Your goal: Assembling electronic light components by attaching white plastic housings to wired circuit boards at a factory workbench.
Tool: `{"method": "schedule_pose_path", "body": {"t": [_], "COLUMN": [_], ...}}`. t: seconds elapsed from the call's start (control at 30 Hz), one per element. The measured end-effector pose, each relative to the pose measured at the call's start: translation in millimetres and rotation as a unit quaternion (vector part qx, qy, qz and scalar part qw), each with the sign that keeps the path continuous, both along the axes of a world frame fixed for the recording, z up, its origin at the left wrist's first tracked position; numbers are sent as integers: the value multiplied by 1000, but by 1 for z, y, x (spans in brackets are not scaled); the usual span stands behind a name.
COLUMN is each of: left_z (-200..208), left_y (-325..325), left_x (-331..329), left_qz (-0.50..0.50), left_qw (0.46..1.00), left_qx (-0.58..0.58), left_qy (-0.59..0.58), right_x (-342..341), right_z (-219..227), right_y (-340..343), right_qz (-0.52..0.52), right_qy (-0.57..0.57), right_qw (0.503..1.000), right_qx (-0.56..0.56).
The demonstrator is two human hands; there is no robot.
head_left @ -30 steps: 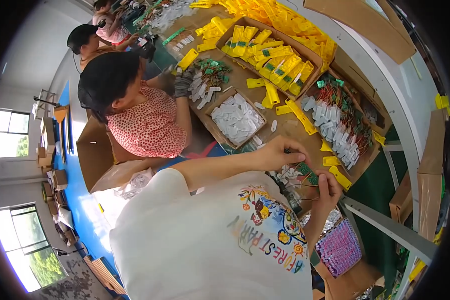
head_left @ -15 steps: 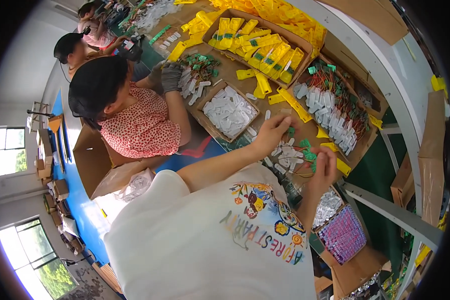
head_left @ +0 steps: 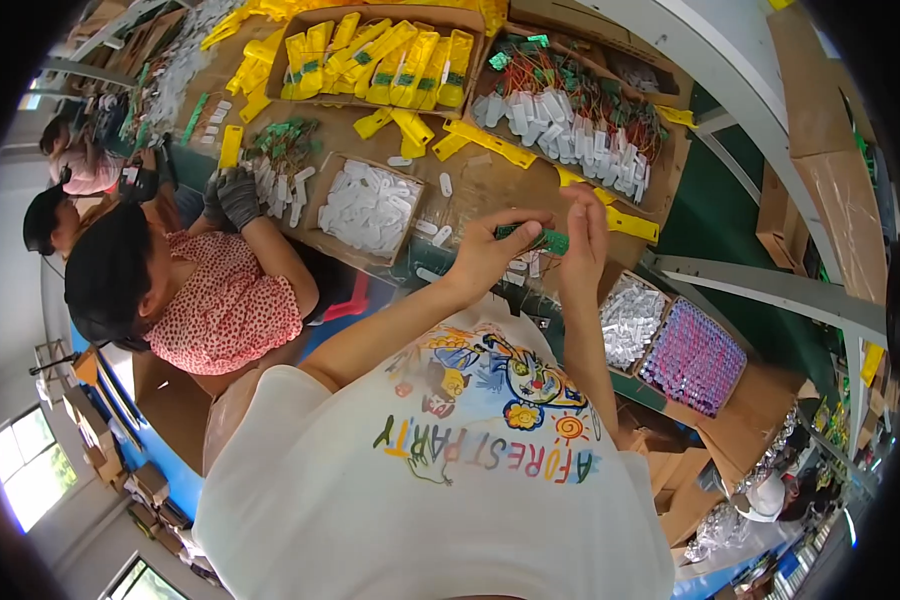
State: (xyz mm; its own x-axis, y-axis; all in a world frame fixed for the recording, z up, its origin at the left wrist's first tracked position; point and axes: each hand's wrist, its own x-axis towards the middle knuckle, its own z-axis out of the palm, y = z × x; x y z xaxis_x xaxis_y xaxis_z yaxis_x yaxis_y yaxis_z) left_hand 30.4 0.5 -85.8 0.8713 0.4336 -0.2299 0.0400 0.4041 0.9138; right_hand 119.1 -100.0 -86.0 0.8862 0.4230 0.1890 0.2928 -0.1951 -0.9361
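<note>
A small green circuit board (head_left: 550, 242) is pinched between the thumb and fingers of my left hand (head_left: 490, 255), above the near edge of the workbench. My right hand (head_left: 582, 245) is upright against the board's right end, its fingers stretched upward; its thumb is mostly hidden. Thin wires and a few white plastic pieces (head_left: 532, 262) show beneath my hands, partly covered by them. Just beyond lie yellow plastic housings (head_left: 630, 225). To the left of my left hand, loose white plastic pieces (head_left: 442, 235) lie on the cardboard-covered bench (head_left: 480, 205).
A carton of white pieces (head_left: 368, 208) stands left, and a carton of yellow housings (head_left: 378, 60) behind. Wired white modules (head_left: 570, 130) fill a box at back right. A tray of purple-topped parts (head_left: 695, 355) sits right. A gloved co-worker (head_left: 220, 290) works at left, beneath a metal frame (head_left: 760, 290).
The view has turned, so the bench sits further left. My hands have come together, and the green board has risen from the bench cluster into my left hand's pinch.
</note>
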Motion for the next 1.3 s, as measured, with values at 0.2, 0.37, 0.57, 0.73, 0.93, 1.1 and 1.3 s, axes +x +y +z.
{"method": "schedule_pose_path", "body": {"t": [0.2, 0.37, 0.57, 0.73, 0.93, 1.1, 1.3], "left_z": [-10, -1, 30, -40, -102, -132, -136], "left_y": [-2, 12, 116, 218, 132, 61, 31], "left_x": [12, 26, 138, 129, -46, -130, -127], "left_qz": [5, 60, -61, 140, 170, 61, -29], "left_qw": [995, 964, 967, 973, 969, 967, 970], "left_qx": [88, 258, 246, 73, -35, -49, -34], "left_qy": [54, -21, -15, -167, 177, 242, 238], "right_x": [-13, -19, 163, 185, 66, -11, -57], "right_z": [-8, 9, -2, -25, -156, -155, -171], "right_y": [15, 38, 115, 93, -46, -84, -139], "right_qz": [80, -12, 151, 94, 96, 209, 284], "right_qy": [299, 15, 173, 122, 207, 72, -160], "right_qw": [928, 993, 938, 969, 969, 940, 878], "right_qx": [208, 113, 260, 193, -92, -260, -350]}}
